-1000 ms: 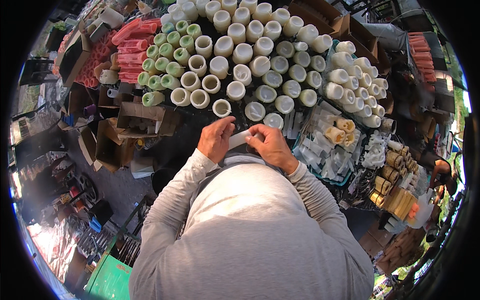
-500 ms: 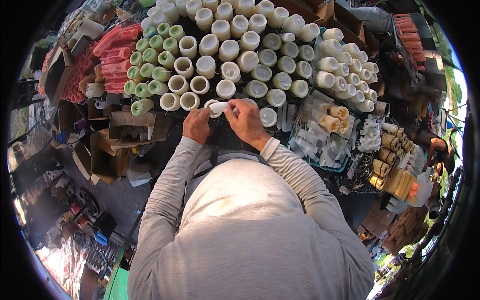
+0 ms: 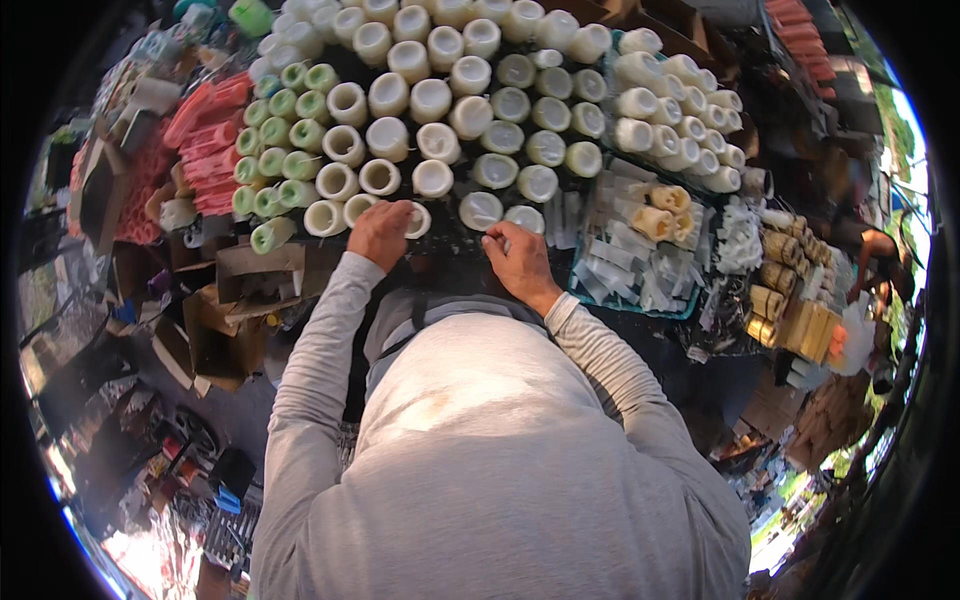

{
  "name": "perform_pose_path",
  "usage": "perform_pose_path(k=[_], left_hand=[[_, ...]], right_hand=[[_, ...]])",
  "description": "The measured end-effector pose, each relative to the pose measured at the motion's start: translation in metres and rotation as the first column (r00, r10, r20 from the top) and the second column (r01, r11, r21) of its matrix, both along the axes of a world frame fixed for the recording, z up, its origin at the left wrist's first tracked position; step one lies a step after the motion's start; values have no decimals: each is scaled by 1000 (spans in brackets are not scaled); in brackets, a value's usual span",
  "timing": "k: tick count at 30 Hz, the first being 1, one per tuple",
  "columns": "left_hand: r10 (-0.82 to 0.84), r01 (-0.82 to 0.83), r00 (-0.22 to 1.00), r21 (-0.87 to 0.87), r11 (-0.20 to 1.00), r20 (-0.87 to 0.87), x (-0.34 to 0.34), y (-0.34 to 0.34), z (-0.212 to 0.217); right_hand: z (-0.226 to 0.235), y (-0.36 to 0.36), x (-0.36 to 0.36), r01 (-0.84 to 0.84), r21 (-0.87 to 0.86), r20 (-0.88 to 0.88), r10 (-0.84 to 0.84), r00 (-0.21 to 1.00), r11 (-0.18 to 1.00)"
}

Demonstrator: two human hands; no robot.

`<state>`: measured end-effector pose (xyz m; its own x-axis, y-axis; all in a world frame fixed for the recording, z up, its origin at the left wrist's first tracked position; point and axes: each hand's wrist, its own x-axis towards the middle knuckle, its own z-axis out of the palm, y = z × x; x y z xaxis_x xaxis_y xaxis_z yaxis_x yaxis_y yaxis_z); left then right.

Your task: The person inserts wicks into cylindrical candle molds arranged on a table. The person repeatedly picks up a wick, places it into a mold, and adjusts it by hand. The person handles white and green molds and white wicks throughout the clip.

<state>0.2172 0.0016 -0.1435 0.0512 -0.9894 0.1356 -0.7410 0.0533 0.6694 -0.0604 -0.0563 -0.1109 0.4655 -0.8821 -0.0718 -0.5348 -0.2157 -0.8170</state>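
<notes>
Two unclear grips: left hand (image 3: pixel 381 234) at front-edge white cup (image 3: pixel 419 221), right hand (image 3: pixel 521 262) beyond bare dark tabletop (image 3: pixel 450 216).

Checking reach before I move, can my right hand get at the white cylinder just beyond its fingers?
Probably yes: your right hand is close to that white cylinder, with nothing visible standing between them.

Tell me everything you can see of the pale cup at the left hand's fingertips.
The pale cup is off-white and waxy-looking, with a curved rim. It sits along the near edge of the array, its opening apparently facing up. The left hand hides its left side, fingers at its rim; its inside is unclear.
</notes>
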Motion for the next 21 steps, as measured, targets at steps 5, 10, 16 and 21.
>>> perform_pose_path(k=[5,10,16,21], left_hand=[[-76,75,996,15,997,53,2,-12,3],[-60,44,981,88,995,183,-2,-12,18],[-58,38,964,82,996,260,-7,-13,26],[-39,11,945,88,996,324,-9,-5,27]], right_hand=[[-29,24,-144,357,-90,-343,-365,865,930],[-63,16,-249,432,-209,-476,-477,739,877],[-80,-28,-270,127,-147,-522,-186,832,981],[-77,-40,-256,4,-63,-644,-44,763,998]])
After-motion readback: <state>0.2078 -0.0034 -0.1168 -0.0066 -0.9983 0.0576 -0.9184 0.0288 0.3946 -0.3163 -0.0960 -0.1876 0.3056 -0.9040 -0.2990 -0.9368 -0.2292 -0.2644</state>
